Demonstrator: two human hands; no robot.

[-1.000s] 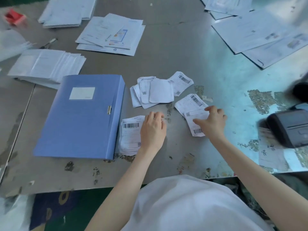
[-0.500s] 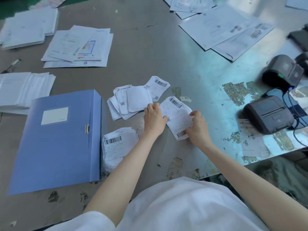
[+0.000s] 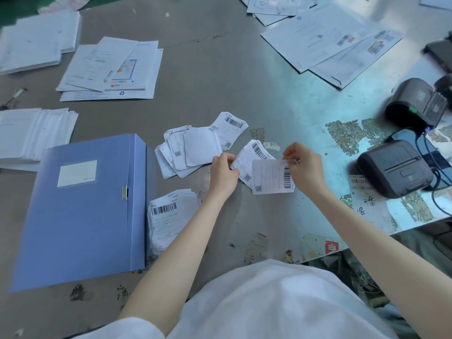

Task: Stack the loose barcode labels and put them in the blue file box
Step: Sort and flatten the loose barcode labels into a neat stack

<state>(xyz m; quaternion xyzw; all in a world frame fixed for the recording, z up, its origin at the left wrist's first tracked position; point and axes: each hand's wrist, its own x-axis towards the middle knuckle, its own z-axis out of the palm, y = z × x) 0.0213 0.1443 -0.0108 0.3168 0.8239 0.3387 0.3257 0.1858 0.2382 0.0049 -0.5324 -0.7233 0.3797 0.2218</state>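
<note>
The blue file box (image 3: 80, 206) lies closed on the table at the left. Beside its right edge sits a neat stack of barcode labels (image 3: 168, 216). A loose heap of labels (image 3: 190, 150) lies further back, with one separate label (image 3: 231, 128) at its right. My right hand (image 3: 303, 167) pinches the top edge of a single barcode label (image 3: 271, 177) and holds it lifted. My left hand (image 3: 223, 173) grips the left edge of another label (image 3: 252, 160) that lies partly under the lifted one.
Two dark label printers (image 3: 393, 167) (image 3: 415, 104) with cables stand at the right. Large white sheets (image 3: 110, 69) and paper stacks (image 3: 31, 135) lie at the back left, more sheets (image 3: 330, 37) at the back right. The table's front edge runs just before my body.
My left hand left the neat stack and moved right to the two labels. My right hand has lifted one label off the other. The view has shifted right and closer.
</note>
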